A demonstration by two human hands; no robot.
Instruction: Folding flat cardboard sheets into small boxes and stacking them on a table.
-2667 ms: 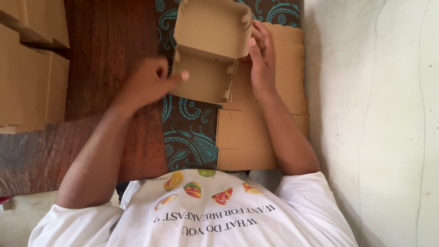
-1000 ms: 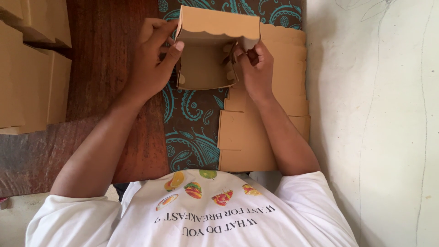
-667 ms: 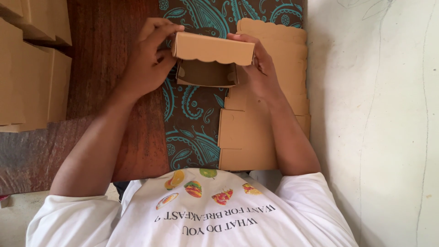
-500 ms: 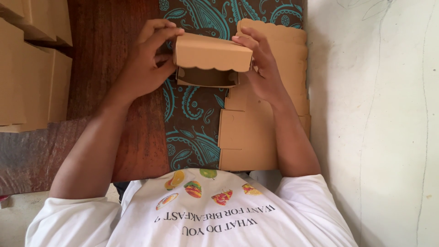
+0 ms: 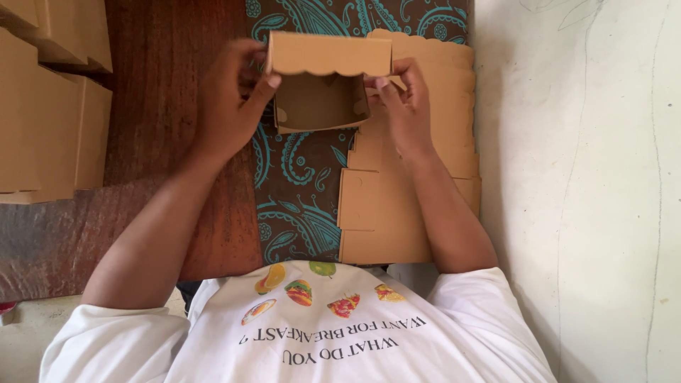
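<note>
Dark wooden tabletop (image 5: 170, 142) carries a teal paisley cloth (image 5: 301, 184). Over the cloth, both hands hold a small brown cardboard box (image 5: 323, 89) with scalloped lid. Left hand (image 5: 230, 99) grips its left wall; right hand (image 5: 401, 103) pinches the right side flap. Flat box blanks (image 5: 404, 198) lie stacked along the right edge. Judgement: tuck side tabs squarely before pressing the lid.
</note>
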